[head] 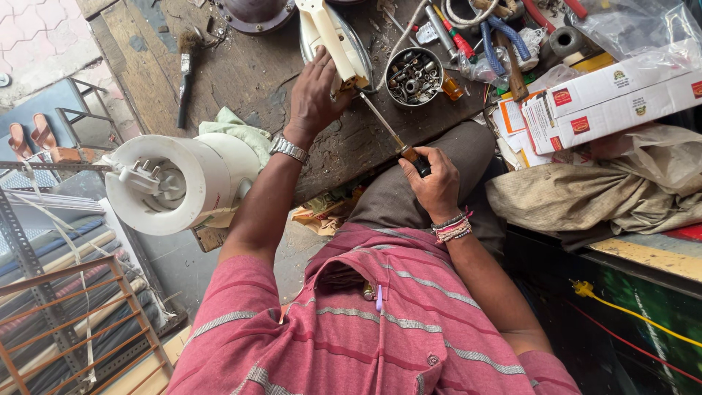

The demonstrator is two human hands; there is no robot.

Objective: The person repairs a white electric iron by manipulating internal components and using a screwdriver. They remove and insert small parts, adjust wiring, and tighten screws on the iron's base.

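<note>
Cream plastic marks the clothes iron lying on the wooden workbench; the left hand clasps its handle, while the right hand grips a screwdriver whose tip meets the iron's rear. A screw is seemingly being worked; steady pressure matters.

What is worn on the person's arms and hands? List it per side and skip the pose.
Both arms are bare below the short sleeves of a pink shirt with grey stripes. The left hand has a silver metal-link wristwatch at its wrist. The right hand has stacked beaded bracelets in pink, white and dark tones. No gloves.
</note>
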